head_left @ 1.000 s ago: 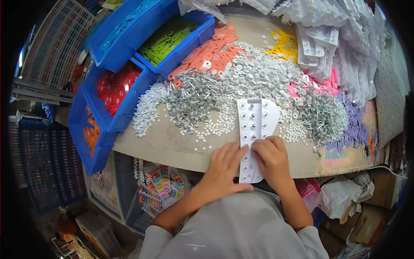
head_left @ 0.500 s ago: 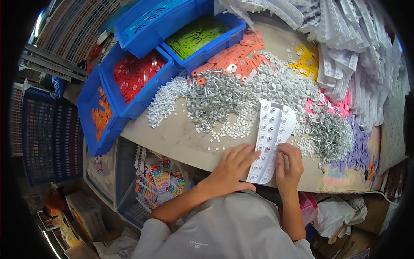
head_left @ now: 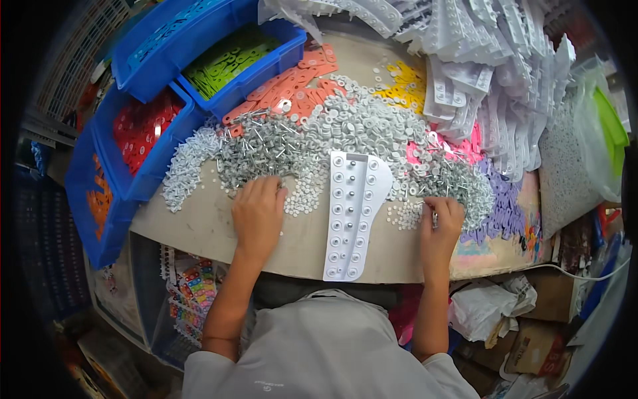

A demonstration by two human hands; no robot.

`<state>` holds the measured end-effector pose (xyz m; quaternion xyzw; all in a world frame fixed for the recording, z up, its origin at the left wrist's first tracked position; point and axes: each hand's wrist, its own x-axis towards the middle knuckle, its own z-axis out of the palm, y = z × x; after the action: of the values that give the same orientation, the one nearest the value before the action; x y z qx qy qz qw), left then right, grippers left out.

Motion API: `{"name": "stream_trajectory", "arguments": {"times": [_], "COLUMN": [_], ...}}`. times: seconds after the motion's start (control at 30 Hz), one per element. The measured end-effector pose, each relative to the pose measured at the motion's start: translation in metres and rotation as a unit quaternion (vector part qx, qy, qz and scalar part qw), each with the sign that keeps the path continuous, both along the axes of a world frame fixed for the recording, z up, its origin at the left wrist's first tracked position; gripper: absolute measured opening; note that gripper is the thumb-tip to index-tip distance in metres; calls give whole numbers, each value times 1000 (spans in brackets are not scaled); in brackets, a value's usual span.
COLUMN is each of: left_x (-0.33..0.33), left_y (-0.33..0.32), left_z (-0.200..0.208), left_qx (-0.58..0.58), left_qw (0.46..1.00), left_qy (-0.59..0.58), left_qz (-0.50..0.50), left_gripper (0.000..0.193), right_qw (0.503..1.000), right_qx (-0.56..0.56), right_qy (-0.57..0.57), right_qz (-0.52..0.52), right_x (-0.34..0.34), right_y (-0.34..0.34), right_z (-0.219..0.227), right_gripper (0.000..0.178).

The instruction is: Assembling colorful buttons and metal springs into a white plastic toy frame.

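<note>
A white plastic assembly plate [head_left: 334, 219] lies on the table before me, lengthwise away from me. Round white pieces line both its long sides, and metal pins stand along its middle groove. My left hand [head_left: 258, 216] is left of it, at the near edge of a heap of metal pins [head_left: 256, 149]. Its fingers are curled together with the tips down; what they pinch is hidden. My right hand [head_left: 442, 223] is at the near edge of a second heap of metal pins [head_left: 458, 193], thumb and fingers closed on small metal pins. Neither hand touches the plate.
Blue bins [head_left: 154, 178] at left hold red, orange, green and blue plastic pieces. Beyond the plate lie white discs [head_left: 365, 120], coral strips [head_left: 286, 93] and yellow pieces [head_left: 405, 83]. Purple pieces [head_left: 502, 206] lie right. White plates [head_left: 492, 66] are stacked at the far right.
Both hands have let go of the white plate. The left has moved away to the left heap of pins, the right to the right heap. The view has shifted to the right.
</note>
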<state>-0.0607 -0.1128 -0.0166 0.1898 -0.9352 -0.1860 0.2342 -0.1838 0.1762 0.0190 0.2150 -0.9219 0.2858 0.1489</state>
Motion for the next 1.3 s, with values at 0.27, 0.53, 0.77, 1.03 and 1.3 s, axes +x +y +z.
{"name": "stream_trajectory", "arguments": {"times": [0.27,0.53,0.77,1.03,1.3], "left_x": [-5,8,21,25,27], "left_y": [6,14,44,56,71], "left_z": [8,30,44,30,16], "left_qx": [8,133,355,391,356], "left_qw": [1000,987,914,893,902], "left_qy": [-12,55,70,50,42], "left_qz": [-14,-77,-183,-219,-241], "left_gripper": [10,18,27,17,13], "right_qw": [997,994,990,957,964], "right_qx": [72,106,-66,-106,-24], "right_qy": [1,-11,-96,-206,-136], "right_qz": [35,-5,73,176,229], "right_x": [-9,-6,22,66,65], "right_y": [-6,-14,-15,-50,-54], "right_z": [-10,-16,5,8,14], "right_gripper": [6,11,9,22,23]}}
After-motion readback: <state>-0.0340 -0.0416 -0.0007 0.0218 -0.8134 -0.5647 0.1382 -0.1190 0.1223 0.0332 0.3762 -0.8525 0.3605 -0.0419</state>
